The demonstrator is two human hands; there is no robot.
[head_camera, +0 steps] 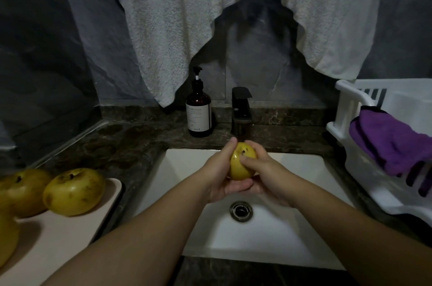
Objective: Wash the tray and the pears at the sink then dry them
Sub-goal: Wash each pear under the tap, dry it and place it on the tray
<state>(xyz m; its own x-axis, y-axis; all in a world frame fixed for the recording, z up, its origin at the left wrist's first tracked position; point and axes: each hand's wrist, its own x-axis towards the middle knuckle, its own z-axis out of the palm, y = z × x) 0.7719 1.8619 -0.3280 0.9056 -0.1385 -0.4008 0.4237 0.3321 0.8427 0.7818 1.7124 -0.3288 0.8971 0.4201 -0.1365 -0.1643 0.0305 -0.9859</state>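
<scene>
Over the white sink (304,234), just in front of the black faucet (241,110), both hands hold one yellow pear (240,164). The left hand (222,173) cups it from below and the side, fingers curled around it; the right hand (261,168) grasps it too, thumb pressed on its face. More pears (73,192) sit on a beige tray (70,234) on the counter (121,145) at left. A purple cloth (392,143) hangs over a white dish rack (350,108).

Dim light falls on a dark grey stone-look wall (46,52) hung with a white terry towel (187,16), above a dark brown marbled countertop (131,143).
</scene>
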